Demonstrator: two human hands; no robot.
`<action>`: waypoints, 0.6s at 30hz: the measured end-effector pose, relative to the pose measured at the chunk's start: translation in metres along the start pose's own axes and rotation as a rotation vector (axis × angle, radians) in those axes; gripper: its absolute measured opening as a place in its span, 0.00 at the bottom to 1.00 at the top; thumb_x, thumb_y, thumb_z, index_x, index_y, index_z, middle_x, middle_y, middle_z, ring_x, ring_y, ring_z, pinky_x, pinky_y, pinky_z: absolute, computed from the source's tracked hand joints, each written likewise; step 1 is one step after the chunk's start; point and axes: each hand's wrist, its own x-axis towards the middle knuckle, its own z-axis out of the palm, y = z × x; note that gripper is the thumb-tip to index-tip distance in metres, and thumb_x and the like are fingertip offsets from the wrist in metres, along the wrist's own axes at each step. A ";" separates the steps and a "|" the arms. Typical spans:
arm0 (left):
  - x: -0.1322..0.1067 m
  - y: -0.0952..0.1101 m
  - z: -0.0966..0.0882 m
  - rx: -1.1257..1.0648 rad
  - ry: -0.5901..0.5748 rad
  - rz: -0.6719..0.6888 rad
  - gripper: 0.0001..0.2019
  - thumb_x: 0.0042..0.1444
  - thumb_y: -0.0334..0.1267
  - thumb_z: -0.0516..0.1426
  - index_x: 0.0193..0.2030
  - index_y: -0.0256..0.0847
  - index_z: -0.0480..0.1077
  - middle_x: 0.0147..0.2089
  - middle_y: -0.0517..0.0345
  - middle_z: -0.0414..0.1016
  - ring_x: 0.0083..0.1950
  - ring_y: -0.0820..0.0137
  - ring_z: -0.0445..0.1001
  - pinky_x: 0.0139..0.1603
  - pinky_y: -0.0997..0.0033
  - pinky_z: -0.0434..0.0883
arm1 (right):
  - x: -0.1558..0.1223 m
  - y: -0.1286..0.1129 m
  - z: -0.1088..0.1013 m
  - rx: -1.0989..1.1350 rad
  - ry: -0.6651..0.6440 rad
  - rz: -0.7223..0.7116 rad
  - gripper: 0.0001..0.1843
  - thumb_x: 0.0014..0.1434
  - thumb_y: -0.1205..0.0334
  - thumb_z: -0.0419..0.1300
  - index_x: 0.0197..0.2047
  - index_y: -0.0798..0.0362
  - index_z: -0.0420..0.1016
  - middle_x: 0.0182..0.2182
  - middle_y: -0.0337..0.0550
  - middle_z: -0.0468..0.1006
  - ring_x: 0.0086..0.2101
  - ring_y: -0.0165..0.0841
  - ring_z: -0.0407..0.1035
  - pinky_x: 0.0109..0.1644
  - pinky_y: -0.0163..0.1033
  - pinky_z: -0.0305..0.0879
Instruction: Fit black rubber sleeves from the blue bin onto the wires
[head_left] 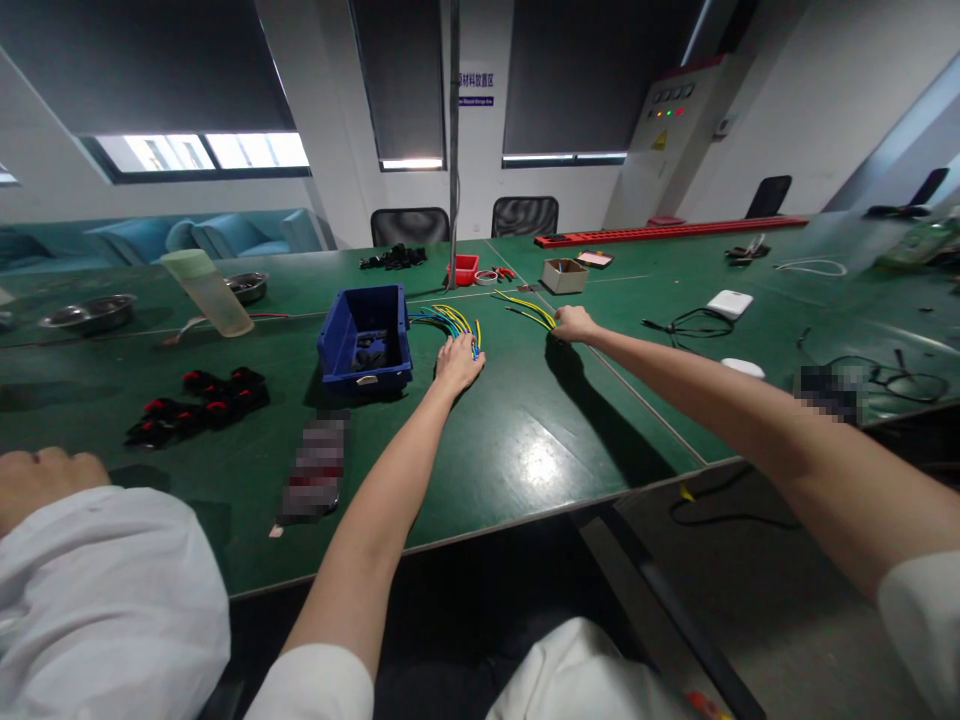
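Currently, wires: parted into two loose bunches, well apart on the green table (517, 440); that much looks done, while the left bunch lies mixed in colour and no tie can be made out on either.
Left bunch (450, 316): just right of the blue bin (328, 345); yellow, green and blue strands, thin, fanned and bowed toward the person.
Right bunch (529, 305): slimmer, mostly yellow with a darker strand or two, far ends splayed toward the red tray (466, 268).
Left hand (457, 365): laid over the near ends of its bunch, fingers slightly parted; whether they pinch or merely press, one cannot tell.
Right hand (575, 324): fingers curled in, apparently gripping the near ends of its bunch.
Blue bin: holds small dark parts, detail too dim to tell.
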 end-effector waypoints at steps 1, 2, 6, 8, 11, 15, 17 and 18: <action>0.000 0.001 -0.001 0.000 -0.007 -0.005 0.18 0.59 0.46 0.51 0.55 0.45 0.63 0.58 0.51 0.67 0.62 0.59 0.61 0.62 0.59 0.59 | -0.004 -0.003 0.000 0.037 0.067 -0.015 0.20 0.46 0.69 0.62 0.45 0.61 0.76 0.37 0.55 0.78 0.42 0.41 0.72 0.48 0.40 0.65; -0.001 0.001 -0.001 0.000 -0.014 -0.008 0.19 0.58 0.46 0.52 0.55 0.45 0.62 0.59 0.51 0.67 0.63 0.59 0.61 0.62 0.59 0.59 | -0.010 -0.007 0.001 0.103 0.153 -0.024 0.17 0.48 0.67 0.61 0.44 0.60 0.77 0.37 0.54 0.78 0.42 0.40 0.72 0.49 0.40 0.65; -0.001 0.002 -0.002 -0.001 -0.023 -0.026 0.21 0.58 0.46 0.52 0.57 0.43 0.60 0.59 0.49 0.66 0.63 0.59 0.61 0.62 0.60 0.59 | -0.034 -0.040 0.010 0.534 0.293 0.026 0.15 0.54 0.57 0.57 0.39 0.57 0.77 0.27 0.46 0.77 0.30 0.34 0.71 0.40 0.37 0.65; 0.000 0.002 -0.001 -0.001 -0.015 -0.035 0.20 0.58 0.45 0.52 0.56 0.42 0.60 0.58 0.47 0.67 0.62 0.60 0.62 0.61 0.60 0.59 | -0.044 -0.061 0.019 0.683 0.398 0.058 0.15 0.52 0.53 0.57 0.35 0.56 0.77 0.29 0.44 0.76 0.31 0.34 0.69 0.40 0.37 0.64; 0.001 0.001 0.000 -0.007 0.008 -0.045 0.19 0.58 0.45 0.51 0.54 0.41 0.60 0.55 0.46 0.69 0.59 0.60 0.65 0.59 0.62 0.61 | -0.054 -0.089 0.037 0.854 0.429 0.081 0.18 0.55 0.50 0.53 0.32 0.56 0.74 0.27 0.42 0.74 0.29 0.32 0.66 0.37 0.35 0.61; 0.000 0.002 0.000 -0.002 -0.003 -0.033 0.17 0.56 0.44 0.52 0.51 0.42 0.60 0.53 0.47 0.69 0.57 0.61 0.66 0.59 0.63 0.61 | -0.059 -0.107 0.063 0.896 0.394 0.056 0.19 0.55 0.51 0.49 0.23 0.54 0.70 0.20 0.39 0.69 0.27 0.31 0.62 0.34 0.34 0.57; -0.001 0.002 -0.001 0.011 -0.022 -0.024 0.17 0.55 0.43 0.53 0.50 0.43 0.61 0.55 0.48 0.68 0.60 0.60 0.64 0.60 0.62 0.60 | -0.060 -0.108 0.069 0.895 0.407 0.048 0.19 0.55 0.52 0.49 0.20 0.54 0.68 0.19 0.38 0.67 0.25 0.30 0.61 0.33 0.34 0.56; -0.001 0.003 -0.001 0.014 -0.029 -0.020 0.17 0.54 0.43 0.53 0.50 0.43 0.61 0.56 0.48 0.67 0.61 0.59 0.63 0.61 0.60 0.59 | -0.059 -0.108 0.071 0.894 0.417 0.043 0.19 0.54 0.52 0.49 0.20 0.53 0.67 0.18 0.37 0.67 0.25 0.30 0.60 0.33 0.33 0.55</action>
